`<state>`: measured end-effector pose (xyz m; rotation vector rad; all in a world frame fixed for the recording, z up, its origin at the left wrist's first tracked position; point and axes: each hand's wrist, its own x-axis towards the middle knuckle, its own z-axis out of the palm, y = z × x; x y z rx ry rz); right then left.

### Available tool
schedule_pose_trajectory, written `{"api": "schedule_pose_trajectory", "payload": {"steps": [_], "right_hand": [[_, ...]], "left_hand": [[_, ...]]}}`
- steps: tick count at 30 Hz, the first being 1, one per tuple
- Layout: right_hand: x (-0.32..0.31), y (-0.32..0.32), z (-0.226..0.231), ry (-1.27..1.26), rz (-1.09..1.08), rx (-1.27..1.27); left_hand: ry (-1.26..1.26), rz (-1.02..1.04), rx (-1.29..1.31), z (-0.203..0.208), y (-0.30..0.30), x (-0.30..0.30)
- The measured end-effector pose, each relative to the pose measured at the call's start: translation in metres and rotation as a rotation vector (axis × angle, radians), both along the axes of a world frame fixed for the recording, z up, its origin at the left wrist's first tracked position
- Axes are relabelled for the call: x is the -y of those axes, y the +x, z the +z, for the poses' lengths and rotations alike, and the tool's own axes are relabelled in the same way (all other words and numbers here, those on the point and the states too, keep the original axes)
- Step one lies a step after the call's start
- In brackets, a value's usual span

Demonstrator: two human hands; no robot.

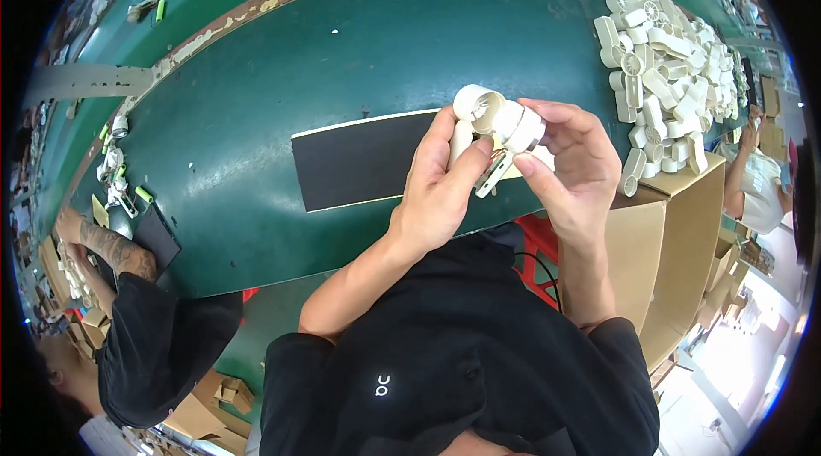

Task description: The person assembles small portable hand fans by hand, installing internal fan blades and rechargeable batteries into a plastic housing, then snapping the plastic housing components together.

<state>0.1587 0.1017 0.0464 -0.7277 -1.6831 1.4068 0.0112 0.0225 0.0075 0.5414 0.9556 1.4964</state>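
Observation:
Above the near part of the table, my left hand point(434, 182) is closed on a cream plastic housing point(472, 102), whose round open end faces up and shows thin ribs inside. My right hand point(577, 167) pinches a white cylindrical part with a silvery band point(525, 129) between thumb and fingers. The two pieces are right against each other; whether they are joined I cannot tell. Below them, next to my left thumb, hangs a narrow pale strip with thin coloured wires point(493, 175). Beneath my hands lies a flat black mat point(363, 161) with pale edges.
Many cream plastic housings point(658, 71) are heaped at the table's right end, beside an open cardboard box point(637, 242). At the left, a co-worker's tattooed arm point(120, 249) reaches over the table near small parts and green cylinders point(144, 195). A red stool point(537, 251) stands below the table edge.

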Motion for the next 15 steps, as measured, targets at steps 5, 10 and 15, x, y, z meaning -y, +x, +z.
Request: {"api": "schedule_pose_trajectory", "payload": {"steps": [5,10,15], "right_hand": [[0.000,-0.002,0.004,-0.016,-0.053,0.087],[-0.003,-0.002,0.007,0.022,-0.077,0.211],[-0.005,-0.001,0.006,0.023,-0.088,0.181]], "left_hand": [[0.062,0.023,-0.030,0.002,0.007,0.001],[0.143,0.055,-0.075,0.002,0.009,0.003],[0.173,0.015,-0.228,-0.009,0.006,0.005]]}}
